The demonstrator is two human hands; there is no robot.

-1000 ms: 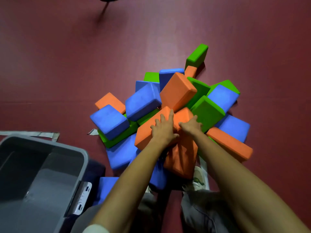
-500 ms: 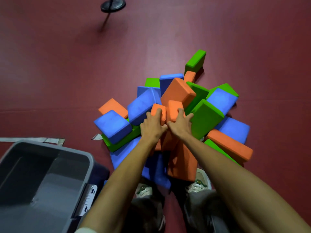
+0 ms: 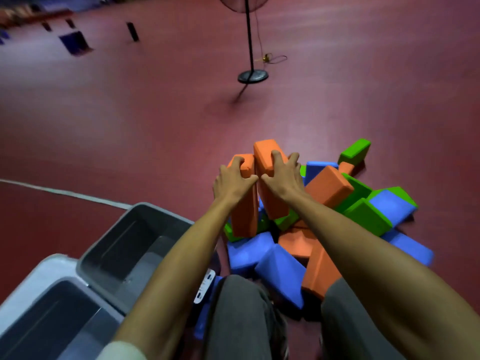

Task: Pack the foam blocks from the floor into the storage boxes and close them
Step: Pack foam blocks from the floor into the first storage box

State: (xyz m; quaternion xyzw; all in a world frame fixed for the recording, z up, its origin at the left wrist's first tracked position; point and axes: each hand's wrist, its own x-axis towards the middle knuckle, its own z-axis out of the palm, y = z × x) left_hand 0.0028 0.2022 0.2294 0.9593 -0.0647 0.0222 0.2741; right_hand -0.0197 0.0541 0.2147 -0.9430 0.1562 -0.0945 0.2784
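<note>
Presently: both arms extended forward, side by side. Left hand (image 3: 232, 181) fingers curled over top of upright orange block (image 3: 244, 216). Right hand (image 3: 281, 178) fingers clamped on second orange block (image 3: 276, 203), just beside first. Both held over block pile (image 3: 363, 216) on floor; open grey storage box (image 3: 166, 213) at left.

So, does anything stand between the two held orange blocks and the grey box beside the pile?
Nothing visible does. The orange blocks are at the pile's left side, and the grey box lies open to their left.
</note>
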